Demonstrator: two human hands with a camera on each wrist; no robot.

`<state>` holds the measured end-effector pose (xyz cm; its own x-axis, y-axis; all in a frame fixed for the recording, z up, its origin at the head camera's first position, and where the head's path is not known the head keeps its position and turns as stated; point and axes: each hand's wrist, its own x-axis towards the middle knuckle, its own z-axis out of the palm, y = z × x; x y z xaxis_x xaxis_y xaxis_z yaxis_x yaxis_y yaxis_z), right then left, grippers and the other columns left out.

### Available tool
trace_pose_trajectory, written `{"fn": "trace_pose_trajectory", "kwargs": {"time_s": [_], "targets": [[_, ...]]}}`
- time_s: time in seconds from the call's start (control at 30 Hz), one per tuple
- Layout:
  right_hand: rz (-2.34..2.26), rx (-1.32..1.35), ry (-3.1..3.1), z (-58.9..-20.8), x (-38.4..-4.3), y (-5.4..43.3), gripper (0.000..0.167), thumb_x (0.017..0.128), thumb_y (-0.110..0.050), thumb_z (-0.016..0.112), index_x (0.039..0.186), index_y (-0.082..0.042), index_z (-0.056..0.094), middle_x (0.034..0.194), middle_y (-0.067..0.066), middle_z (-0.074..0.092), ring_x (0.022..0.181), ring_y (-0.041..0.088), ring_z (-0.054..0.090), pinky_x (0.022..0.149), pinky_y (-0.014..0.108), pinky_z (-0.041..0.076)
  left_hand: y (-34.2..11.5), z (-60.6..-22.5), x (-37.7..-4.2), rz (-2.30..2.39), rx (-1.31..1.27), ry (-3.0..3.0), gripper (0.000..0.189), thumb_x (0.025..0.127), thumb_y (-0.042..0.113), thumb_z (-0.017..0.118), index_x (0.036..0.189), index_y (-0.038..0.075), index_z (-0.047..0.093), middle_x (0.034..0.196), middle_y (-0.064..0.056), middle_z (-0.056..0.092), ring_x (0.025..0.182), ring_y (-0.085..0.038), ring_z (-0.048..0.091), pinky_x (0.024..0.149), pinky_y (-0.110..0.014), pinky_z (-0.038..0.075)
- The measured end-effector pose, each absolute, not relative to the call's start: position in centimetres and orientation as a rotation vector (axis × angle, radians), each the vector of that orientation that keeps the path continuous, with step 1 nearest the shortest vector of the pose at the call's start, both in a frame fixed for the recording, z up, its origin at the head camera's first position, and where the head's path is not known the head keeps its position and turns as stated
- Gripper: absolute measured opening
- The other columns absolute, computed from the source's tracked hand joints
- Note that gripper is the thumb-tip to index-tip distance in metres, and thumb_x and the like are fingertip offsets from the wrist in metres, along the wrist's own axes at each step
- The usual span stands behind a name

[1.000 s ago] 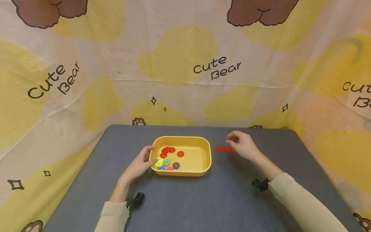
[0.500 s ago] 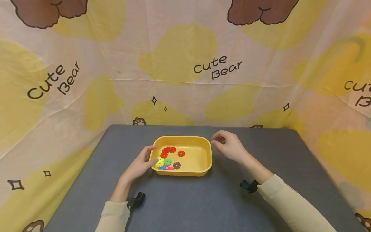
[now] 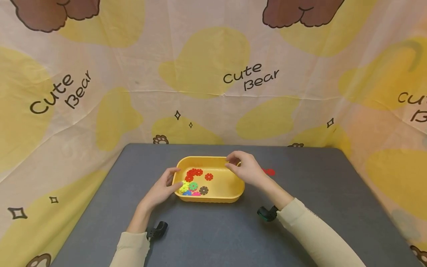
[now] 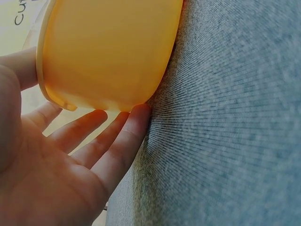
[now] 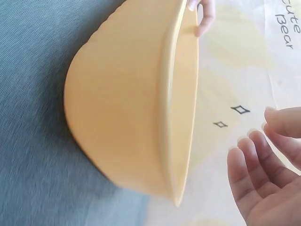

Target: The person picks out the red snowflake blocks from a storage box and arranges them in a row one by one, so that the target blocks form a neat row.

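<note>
My left hand (image 3: 162, 187) holds the left end of a yellow plastic bin (image 3: 230, 191), its thumb over the rim. In the left wrist view, my fingers touch the bin's outer wall (image 4: 113, 52). My right hand (image 3: 248, 170) is above the bin's right rim. In the right wrist view, its fingers are loosely bent, with thumb and index tips close and nothing visible between them. Inside the bin lie red notched discs (image 3: 208, 177), along with a green disc (image 3: 193, 186), a dark disc (image 3: 204, 190), and yellow, blue and pink ones.
Red discs (image 3: 271, 172) lie on the grey tabletop (image 3: 213, 233) right of the bin, partly hidden by my right hand. A printed cloth (image 3: 200, 74) hangs behind the table and at both sides. Each wrist wears a black strap with a camera (image 3: 158, 230).
My right hand has moved left, from over the row of red discs to above the bin's right rim. The left hand stays at the bin.
</note>
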<state>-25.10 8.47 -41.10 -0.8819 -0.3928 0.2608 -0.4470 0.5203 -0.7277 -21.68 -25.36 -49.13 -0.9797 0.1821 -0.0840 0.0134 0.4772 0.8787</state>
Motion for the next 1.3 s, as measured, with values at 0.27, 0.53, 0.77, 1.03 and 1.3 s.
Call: {"fn": "trace_pose_trajectory", "kwargs": {"time_s": [0.27, 0.53, 0.77, 1.03, 1.3], "targets": [[1.34, 0.742, -2.727, -42.4, -26.1, 6.0, 0.019, 0.094, -0.015, 0.074, 0.11, -0.004, 0.071, 0.093, -0.001, 0.067, 0.085, 0.016, 0.061, 0.073, 0.033, 0.053, -25.3, -48.9, -21.5, 1.506, 0.152, 2.564, 0.061, 0.098, 0.029, 0.069, 0.148, 0.015, 0.038, 0.163, -0.019, 0.029, 0.148, -0.045, 0.029, 0.115, -0.061, 0.03], [1.297, 0.74, -2.812, -44.6, -27.2, 4.0, 0.022, 0.093, -0.016, 0.075, 0.109, -0.002, 0.071, 0.091, 0.0, 0.067, 0.084, 0.015, 0.061, 0.075, 0.032, 0.052, -25.1, -48.8, -21.4, 1.529, 0.137, 2.542, 0.058, 0.099, 0.025, 0.068, 0.148, 0.014, 0.038, 0.163, -0.02, 0.027, 0.149, -0.043, 0.027, 0.116, -0.06, 0.029], [1.263, 0.776, -2.908, -46.0, -28.0, 2.5, 0.024, 0.091, -0.015, 0.077, 0.109, -0.001, 0.071, 0.091, 0.001, 0.067, 0.086, 0.016, 0.061, 0.077, 0.032, 0.052, -25.1, -48.7, -21.3, 1.51, 0.131, 2.557, 0.059, 0.098, 0.027, 0.068, 0.148, 0.014, 0.038, 0.163, -0.02, 0.028, 0.149, -0.044, 0.028, 0.116, -0.06, 0.03], [1.14, 0.807, -3.025, -47.0, -28.7, 1.1, 0.025, 0.089, -0.017, 0.079, 0.108, -0.003, 0.07, 0.091, 0.003, 0.064, 0.085, 0.018, 0.058, 0.077, 0.033, 0.051, -25.3, -48.7, -21.3, 1.511, 0.139, 2.56, 0.061, 0.098, 0.032, 0.069, 0.147, 0.015, 0.039, 0.163, -0.02, 0.029, 0.148, -0.045, 0.028, 0.115, -0.061, 0.03], [0.983, 0.804, -3.091, -47.7, -29.0, 0.6, 0.029, 0.086, -0.02, 0.083, 0.106, -0.004, 0.069, 0.094, 0.005, 0.062, 0.088, 0.02, 0.057, 0.083, 0.036, 0.05, -25.3, -48.8, -21.3, 1.505, 0.124, 2.559, 0.06, 0.098, 0.03, 0.069, 0.147, 0.016, 0.039, 0.162, -0.018, 0.03, 0.149, -0.044, 0.028, 0.116, -0.06, 0.03]]}}
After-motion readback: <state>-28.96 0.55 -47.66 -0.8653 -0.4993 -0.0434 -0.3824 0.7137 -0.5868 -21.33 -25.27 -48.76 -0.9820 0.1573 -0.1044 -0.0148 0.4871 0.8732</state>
